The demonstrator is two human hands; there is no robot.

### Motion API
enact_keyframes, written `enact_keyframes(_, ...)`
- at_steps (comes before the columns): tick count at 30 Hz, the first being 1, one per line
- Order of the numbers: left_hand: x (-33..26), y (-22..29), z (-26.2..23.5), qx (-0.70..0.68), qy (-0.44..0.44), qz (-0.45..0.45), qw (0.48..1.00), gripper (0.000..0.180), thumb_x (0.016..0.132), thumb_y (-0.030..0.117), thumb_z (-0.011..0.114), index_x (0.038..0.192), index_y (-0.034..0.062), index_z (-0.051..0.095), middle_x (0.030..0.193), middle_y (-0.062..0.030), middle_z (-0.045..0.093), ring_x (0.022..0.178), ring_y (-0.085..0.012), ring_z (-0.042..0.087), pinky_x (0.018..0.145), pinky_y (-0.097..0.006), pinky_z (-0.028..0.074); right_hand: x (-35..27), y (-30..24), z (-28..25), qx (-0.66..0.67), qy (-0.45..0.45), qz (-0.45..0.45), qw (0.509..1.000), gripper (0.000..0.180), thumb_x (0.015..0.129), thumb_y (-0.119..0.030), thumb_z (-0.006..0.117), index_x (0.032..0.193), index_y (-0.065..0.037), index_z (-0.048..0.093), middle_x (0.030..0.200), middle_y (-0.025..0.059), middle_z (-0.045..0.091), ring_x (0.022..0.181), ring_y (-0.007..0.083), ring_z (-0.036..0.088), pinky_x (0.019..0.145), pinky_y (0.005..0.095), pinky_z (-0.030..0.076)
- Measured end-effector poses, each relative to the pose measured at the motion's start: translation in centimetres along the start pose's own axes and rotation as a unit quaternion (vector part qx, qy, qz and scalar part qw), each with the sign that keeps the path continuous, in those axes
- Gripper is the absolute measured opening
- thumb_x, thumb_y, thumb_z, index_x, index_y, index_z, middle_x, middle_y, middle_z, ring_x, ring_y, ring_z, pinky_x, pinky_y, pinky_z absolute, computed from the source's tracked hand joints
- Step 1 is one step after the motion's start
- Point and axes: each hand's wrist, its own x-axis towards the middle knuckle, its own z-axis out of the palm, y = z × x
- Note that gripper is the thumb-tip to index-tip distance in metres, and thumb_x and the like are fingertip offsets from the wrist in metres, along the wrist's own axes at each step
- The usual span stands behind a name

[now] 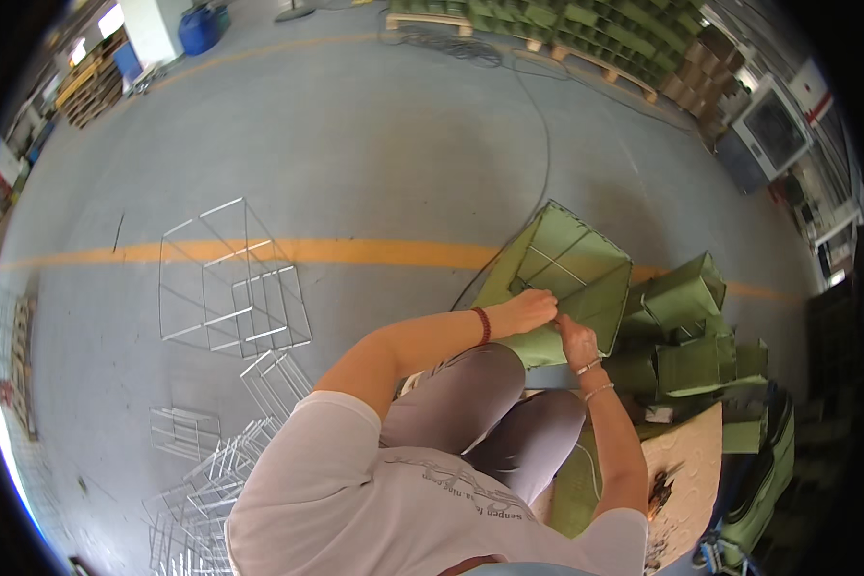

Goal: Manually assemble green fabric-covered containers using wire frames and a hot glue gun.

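Note:
A green box (593, 305) of fabric-like sheet, with a thin metal frame inside, stands tilted in front of my knees, its opening facing up. My left hand (533, 310) is closed at the box's near rim, fingers bent over the edge. Close beside it, my right hand (576, 343) is pinched, fingertips almost meeting the left ones. Whatever small thing lies between the right fingers is hidden. A silvery rod (555, 266) crosses the box's opening.
Bare wire frames (230, 278) stand and pile up on the floor at left. More green boxes (686, 298) crowd the right side, beside a tan board (686, 470) with scissors (660, 490). A dark cable (545, 134) runs across the floor. Green stacks on pallets (605, 72) stand far off.

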Motion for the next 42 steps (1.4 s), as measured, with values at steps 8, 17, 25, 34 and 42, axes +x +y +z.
enact_keyframes(8, -0.6, 0.8, -2.1, 0.010, -0.019, -0.001, 1.000, 0.008, 0.073, 0.011, 0.060, 0.066, 0.0060, 0.060, 0.078, -0.0062, 0.054, 0.085, -0.0212, 0.055, 0.071, -0.031, 0.049, -0.4, -0.7, 0.4, 0.016, 0.009, 0.009, 1.000, 0.010, 0.081, -0.008, 0.061, 0.086, -0.004, 0.054, 0.073, 0.0138, 0.061, 0.066, 0.0296, 0.062, 0.056, 0.0393, 0.048)
enact_keyframes(17, -0.9, -0.6, -1.6, -0.076, 0.019, 0.014, 0.997, 0.009, 0.074, 0.015, 0.058, 0.072, 0.0070, 0.061, 0.082, -0.0085, 0.055, 0.086, -0.0250, 0.055, 0.073, -0.036, 0.048, 0.3, -0.7, 0.0, 0.062, 0.001, 0.010, 0.998, 0.011, 0.084, -0.013, 0.059, 0.084, -0.005, 0.052, 0.071, 0.0157, 0.061, 0.066, 0.0340, 0.060, 0.060, 0.0424, 0.047)
enact_keyframes(25, 1.3, 0.1, -2.5, -0.067, -0.080, -0.011, 0.994, 0.004, 0.074, 0.007, 0.058, 0.076, 0.0042, 0.061, 0.082, -0.0093, 0.055, 0.089, -0.0250, 0.056, 0.076, -0.034, 0.049, 0.2, 0.2, 1.0, 0.049, 0.013, 0.041, 0.998, 0.006, 0.085, -0.011, 0.053, 0.085, -0.005, 0.053, 0.067, 0.0152, 0.061, 0.066, 0.0320, 0.062, 0.061, 0.0418, 0.049)
enact_keyframes(34, -0.1, 0.0, -2.5, -0.119, -0.082, -0.029, 0.989, 0.010, 0.079, 0.011, 0.061, 0.075, 0.0021, 0.061, 0.079, -0.0100, 0.054, 0.083, -0.0249, 0.056, 0.074, -0.036, 0.049, -0.7, 0.0, -0.1, 0.050, 0.029, 0.048, 0.997, 0.009, 0.083, -0.011, 0.058, 0.088, -0.005, 0.054, 0.074, 0.0155, 0.062, 0.070, 0.0321, 0.062, 0.061, 0.0393, 0.049)
enact_keyframes(42, 2.7, 0.8, -7.2, -0.221, 0.013, -0.114, 0.969, 0.014, 0.079, 0.009, 0.064, 0.089, 0.0001, 0.065, 0.080, -0.0107, 0.058, 0.076, -0.0277, 0.058, 0.068, -0.037, 0.047, -0.1, 1.0, -2.9, 0.491, 0.133, 0.189, 0.840, 0.020, 0.090, -0.007, 0.054, 0.110, -0.004, 0.059, 0.112, 0.0131, 0.063, 0.106, 0.0216, 0.060, 0.084, 0.0289, 0.048)
